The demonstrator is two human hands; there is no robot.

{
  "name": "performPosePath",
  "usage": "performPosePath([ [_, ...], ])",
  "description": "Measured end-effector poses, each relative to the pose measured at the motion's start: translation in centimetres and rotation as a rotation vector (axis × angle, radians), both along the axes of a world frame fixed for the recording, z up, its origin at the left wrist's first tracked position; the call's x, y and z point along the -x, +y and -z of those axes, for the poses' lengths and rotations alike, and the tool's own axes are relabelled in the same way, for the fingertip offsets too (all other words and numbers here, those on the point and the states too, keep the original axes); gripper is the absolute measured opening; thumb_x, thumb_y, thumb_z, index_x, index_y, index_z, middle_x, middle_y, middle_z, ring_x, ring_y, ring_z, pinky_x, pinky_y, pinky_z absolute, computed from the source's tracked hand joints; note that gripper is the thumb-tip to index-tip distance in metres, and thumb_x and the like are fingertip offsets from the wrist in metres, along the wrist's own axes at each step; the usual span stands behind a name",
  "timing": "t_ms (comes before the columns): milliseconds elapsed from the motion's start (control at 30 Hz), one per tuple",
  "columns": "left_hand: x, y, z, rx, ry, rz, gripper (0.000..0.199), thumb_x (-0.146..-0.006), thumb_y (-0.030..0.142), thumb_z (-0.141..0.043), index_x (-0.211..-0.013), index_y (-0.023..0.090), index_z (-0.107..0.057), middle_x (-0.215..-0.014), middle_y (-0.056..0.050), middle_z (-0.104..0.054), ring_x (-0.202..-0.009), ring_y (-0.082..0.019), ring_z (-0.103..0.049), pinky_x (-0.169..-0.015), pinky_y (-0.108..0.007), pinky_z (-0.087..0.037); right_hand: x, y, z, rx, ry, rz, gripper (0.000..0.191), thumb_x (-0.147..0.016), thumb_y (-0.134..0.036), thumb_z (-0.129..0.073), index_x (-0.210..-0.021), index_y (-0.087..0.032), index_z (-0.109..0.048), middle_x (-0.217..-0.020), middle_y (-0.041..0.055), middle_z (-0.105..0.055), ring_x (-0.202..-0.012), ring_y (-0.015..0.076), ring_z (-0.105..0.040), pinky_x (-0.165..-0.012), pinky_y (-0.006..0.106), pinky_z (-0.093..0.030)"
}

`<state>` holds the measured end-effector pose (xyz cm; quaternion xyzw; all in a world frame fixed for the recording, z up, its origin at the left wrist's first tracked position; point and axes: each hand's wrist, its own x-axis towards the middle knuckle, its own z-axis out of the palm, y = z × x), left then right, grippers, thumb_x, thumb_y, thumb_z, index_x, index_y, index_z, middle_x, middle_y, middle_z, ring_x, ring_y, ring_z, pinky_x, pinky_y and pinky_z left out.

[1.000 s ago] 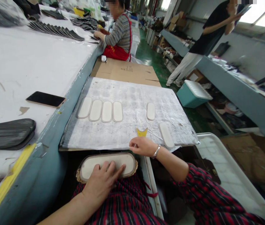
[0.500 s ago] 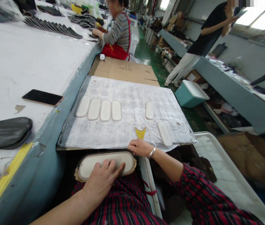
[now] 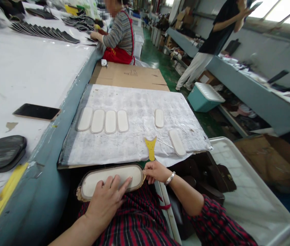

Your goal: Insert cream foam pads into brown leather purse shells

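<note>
An oval piece with a white pad and a ragged, gathered tan edge rests across my lap. My left hand lies on its pad, fingers spread and pressing down. At the piece's right end, my right hand is closed in a pinch on the edge material. Just above the right hand, a yellow forked tool lies on the white-covered board. Also on the board are several loose white oval pads; one pad lies askew near the right side.
To the left, a white-topped table carries a phone and dark stacked pieces. On my right stands a white plastic tub beside dark brown items. One person sits beyond the cardboard; another stands farther right.
My right hand has moved down beside the piece's right end and now pinches its edge. More of the yellow tool shows. My left hand stays on the pad; the view has shifted slightly.
</note>
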<state>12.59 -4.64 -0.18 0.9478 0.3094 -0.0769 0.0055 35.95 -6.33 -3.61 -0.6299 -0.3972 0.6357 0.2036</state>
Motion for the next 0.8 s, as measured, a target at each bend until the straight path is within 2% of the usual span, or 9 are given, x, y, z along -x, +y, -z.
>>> performPosePath([
  [233, -0.4, -0.3, -0.4, -0.022, 0.037, 0.002, 0.063, -0.074, 0.042, -0.059, -0.131, 0.041, -0.03, -0.11, -0.009, -0.05, -0.092, -0.026, -0.044, -0.072, -0.038, -0.034, -0.7, -0.2, 0.6, -0.002, 0.131, 0.034, 0.012, -0.077, -0.018, -0.049, -0.066, -0.016, -0.046, -0.047, -0.0057, -0.055, -0.037, 0.0076, -0.055, -0.035, 0.014, -0.043],
  [467, -0.7, -0.6, -0.3, -0.044, 0.034, 0.0, 0.061, -0.074, 0.038, -0.06, -0.129, 0.041, -0.033, -0.11, -0.009, -0.05, -0.093, -0.026, -0.045, -0.074, -0.039, -0.035, -1.0, -0.2, 1.2, 0.004, 0.205, 0.054, 0.012, -0.077, -0.018, -0.051, -0.067, -0.015, -0.046, -0.049, -0.0056, -0.056, -0.037, 0.0076, -0.054, -0.035, 0.015, -0.043],
  [533, -0.9, -0.7, -0.3, -0.052, 0.04, -0.01, 0.061, -0.074, 0.04, -0.06, -0.129, 0.04, -0.035, -0.109, -0.01, -0.051, -0.093, -0.026, -0.045, -0.074, -0.039, -0.034, -1.2, -0.3, 1.4, -0.007, 0.223, 0.058, 0.013, -0.077, -0.021, -0.053, -0.068, -0.015, -0.046, -0.049, -0.005, -0.056, -0.036, 0.0081, -0.054, -0.035, 0.015, -0.042],
  [633, -1.1, -0.7, -0.3, -0.057, 0.041, -0.014, 0.06, -0.073, 0.044, -0.06, -0.128, 0.04, -0.036, -0.108, -0.01, -0.051, -0.092, -0.027, -0.045, -0.073, -0.039, -0.034, -1.7, -0.9, 2.2, 0.004, 0.476, 0.121, 0.024, -0.076, -0.037, -0.057, -0.072, -0.014, -0.049, -0.055, -0.002, -0.058, -0.043, 0.0106, -0.057, -0.039, 0.018, -0.044],
  [700, -1.1, -0.6, -0.3, -0.044, 0.036, -0.002, 0.059, -0.073, 0.046, -0.059, -0.128, 0.041, -0.036, -0.109, -0.01, -0.05, -0.091, -0.026, -0.044, -0.073, -0.038, -0.034, -1.6, -1.6, 3.2, 0.02, 0.672, 0.191, 0.033, -0.073, -0.046, -0.059, -0.075, -0.014, -0.049, -0.061, -0.0014, -0.057, -0.051, 0.0111, -0.059, -0.047, 0.021, -0.047],
  [800, -0.9, -0.5, -0.4, -0.014, 0.039, 0.013, 0.06, -0.073, 0.05, -0.057, -0.129, 0.04, -0.035, -0.11, -0.01, -0.05, -0.092, -0.026, -0.044, -0.073, -0.038, -0.034, -0.7, -2.6, 4.9, 0.01, 0.748, 0.271, 0.041, -0.064, -0.05, -0.066, -0.073, -0.017, -0.044, -0.06, -0.0057, -0.051, -0.05, 0.0069, -0.054, -0.051, 0.022, -0.047],
])
